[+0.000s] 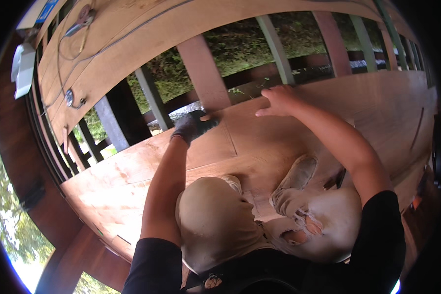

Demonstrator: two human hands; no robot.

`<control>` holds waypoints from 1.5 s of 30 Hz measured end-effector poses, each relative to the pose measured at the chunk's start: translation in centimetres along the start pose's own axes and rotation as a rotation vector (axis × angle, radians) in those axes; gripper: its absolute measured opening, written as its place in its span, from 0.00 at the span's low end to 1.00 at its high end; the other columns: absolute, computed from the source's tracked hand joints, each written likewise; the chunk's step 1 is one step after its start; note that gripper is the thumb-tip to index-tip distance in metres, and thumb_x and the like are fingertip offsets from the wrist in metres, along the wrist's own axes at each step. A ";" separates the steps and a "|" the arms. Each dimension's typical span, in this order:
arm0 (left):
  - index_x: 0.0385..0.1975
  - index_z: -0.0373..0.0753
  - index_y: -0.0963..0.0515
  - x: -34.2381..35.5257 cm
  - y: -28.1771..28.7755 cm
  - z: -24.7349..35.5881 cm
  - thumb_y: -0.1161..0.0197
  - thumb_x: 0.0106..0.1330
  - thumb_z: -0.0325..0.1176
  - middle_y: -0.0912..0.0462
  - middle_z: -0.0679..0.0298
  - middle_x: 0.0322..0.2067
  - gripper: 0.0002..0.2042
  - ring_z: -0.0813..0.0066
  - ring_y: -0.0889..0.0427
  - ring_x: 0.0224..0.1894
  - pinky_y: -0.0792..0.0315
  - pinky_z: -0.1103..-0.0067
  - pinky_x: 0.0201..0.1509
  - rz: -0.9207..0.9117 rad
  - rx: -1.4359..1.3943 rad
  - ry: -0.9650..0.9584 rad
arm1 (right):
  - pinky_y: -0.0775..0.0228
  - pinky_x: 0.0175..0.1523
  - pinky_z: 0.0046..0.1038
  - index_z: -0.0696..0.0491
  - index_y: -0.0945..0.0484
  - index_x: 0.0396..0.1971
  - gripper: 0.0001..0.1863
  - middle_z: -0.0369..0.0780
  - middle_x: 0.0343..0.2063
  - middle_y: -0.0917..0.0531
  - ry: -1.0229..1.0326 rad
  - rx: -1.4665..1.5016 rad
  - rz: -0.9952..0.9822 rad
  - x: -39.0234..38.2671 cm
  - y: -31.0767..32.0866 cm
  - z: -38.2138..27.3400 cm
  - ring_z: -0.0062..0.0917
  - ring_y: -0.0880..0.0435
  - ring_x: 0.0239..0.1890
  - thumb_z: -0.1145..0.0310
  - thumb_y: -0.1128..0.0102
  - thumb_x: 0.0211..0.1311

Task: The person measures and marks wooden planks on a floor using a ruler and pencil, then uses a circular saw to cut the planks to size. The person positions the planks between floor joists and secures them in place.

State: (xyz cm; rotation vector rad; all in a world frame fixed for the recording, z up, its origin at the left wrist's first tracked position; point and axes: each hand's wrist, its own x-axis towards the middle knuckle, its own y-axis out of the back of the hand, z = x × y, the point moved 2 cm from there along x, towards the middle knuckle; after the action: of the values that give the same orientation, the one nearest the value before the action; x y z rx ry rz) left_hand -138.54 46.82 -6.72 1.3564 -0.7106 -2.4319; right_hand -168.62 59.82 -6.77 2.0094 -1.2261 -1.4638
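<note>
Beyond my knees, a wide floor plank [267, 125] lies along the far edge of the wooden floor, beside open joists. My left hand [193, 126], in a dark glove with a bare tip showing, is bent over the plank's far edge, near a reddish joist [201, 68]. On the same edge farther right is my bare right hand [281, 102], its thumb and forefinger apart. The undersides of both hands are hidden. A seam between boards runs toward me, just right of my left hand.
Gaps between the joists, including a grey-green joist [275, 49], show plants below. Past them lies a plywood sheet [147, 27] with a cable [103, 49] and a corded tool [81, 19]. My shoe [299, 174] rests on the floor. A dark object [334, 180] is beside my right knee.
</note>
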 end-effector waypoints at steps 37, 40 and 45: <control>0.57 0.42 0.20 0.4 -0.8 -0.9 0.38 0.52 0.73 0.18 0.55 0.57 0.42 0.56 0.23 0.62 0.32 0.66 0.65 -0.048 -0.024 0.107 | 0.27 0.55 0.45 0.55 0.21 0.39 0.38 0.50 0.39 0.15 0.013 -0.023 -0.095 0.5 0.9 -0.4 0.47 0.17 0.49 0.29 0.38 0.52; 0.57 0.40 0.20 0.0 0.0 -0.3 0.36 0.53 0.72 0.18 0.54 0.56 0.42 0.55 0.22 0.61 0.32 0.67 0.66 -0.033 -0.034 0.112 | 0.27 0.56 0.45 0.56 0.21 0.39 0.40 0.50 0.39 0.15 -0.001 -0.031 -0.093 0.4 1.4 -0.9 0.46 0.17 0.49 0.28 0.39 0.53; 0.54 0.41 0.19 -0.7 1.1 0.9 0.34 0.53 0.70 0.16 0.54 0.52 0.39 0.54 0.20 0.58 0.31 0.66 0.65 -0.054 -0.041 0.116 | 0.26 0.55 0.43 0.56 0.20 0.39 0.42 0.48 0.38 0.14 0.004 -0.044 0.016 0.3 0.5 -0.7 0.43 0.16 0.47 0.25 0.44 0.53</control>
State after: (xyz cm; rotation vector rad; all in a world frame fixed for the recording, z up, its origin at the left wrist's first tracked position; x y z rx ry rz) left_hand -138.94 46.50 -5.23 1.5055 -0.6000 -2.3715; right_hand -168.21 59.19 -6.35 1.9686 -1.1948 -1.4658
